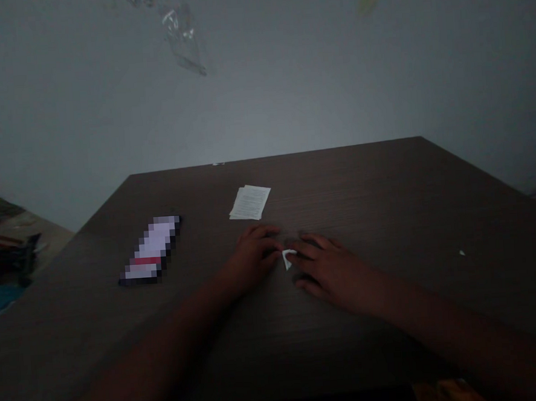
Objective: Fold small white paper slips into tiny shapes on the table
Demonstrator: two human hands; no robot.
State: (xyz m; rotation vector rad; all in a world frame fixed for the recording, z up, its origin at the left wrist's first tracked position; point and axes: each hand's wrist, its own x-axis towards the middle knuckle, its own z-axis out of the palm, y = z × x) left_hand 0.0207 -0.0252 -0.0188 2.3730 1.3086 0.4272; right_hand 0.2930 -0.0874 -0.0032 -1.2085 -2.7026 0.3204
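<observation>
A small folded piece of white paper (287,261) lies on the dark wooden table between my two hands. My left hand (254,256) pinches its left edge with thumb and index finger. From the other side, my right hand (329,266) rests with its fingers spread, a fingertip touching the paper's right part. Beyond the hands lies a small stack of printed paper sheets (250,203). The dim light makes the exact folds hard to see.
A phone with a lit, blurred-out screen (150,250) lies on the table (385,193) at the left. A tiny white scrap (462,253) is at the right. Behind the table's far edge rises a pale wall (288,90), with a clear plastic bag (184,39) hanging on it.
</observation>
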